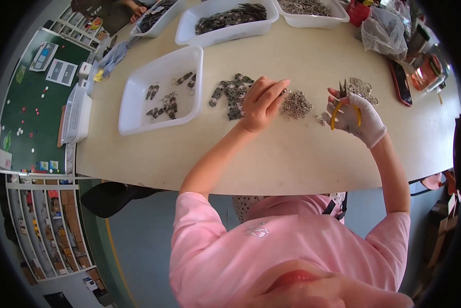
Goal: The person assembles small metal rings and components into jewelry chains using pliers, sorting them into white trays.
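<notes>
My left hand [262, 105] is bare and hovers between a pile of dark patterned tags [218, 95] and a heap of small metal links [295, 107]. Its thumb and forefinger are pinched together at the heap's edge; what they hold is too small to make out. A white fingerless glove [370, 126] covers my right hand [354, 119], which grips pliers [360, 116] with yellow handles, their dark jaws pointing away from me. Just beyond that hand lies a pile of metal split rings [366, 88]. A few loose links [320, 119] rest beside its fingers.
A white bin [129, 97] with several tags fitted with rings stands to the left. Farther back are white tubs [230, 37] of tags and metal parts [312, 20]. A phone [400, 84], plastic bag [384, 33] and clear jar [429, 72] sit right. Another person's hand [137, 13] shows far left.
</notes>
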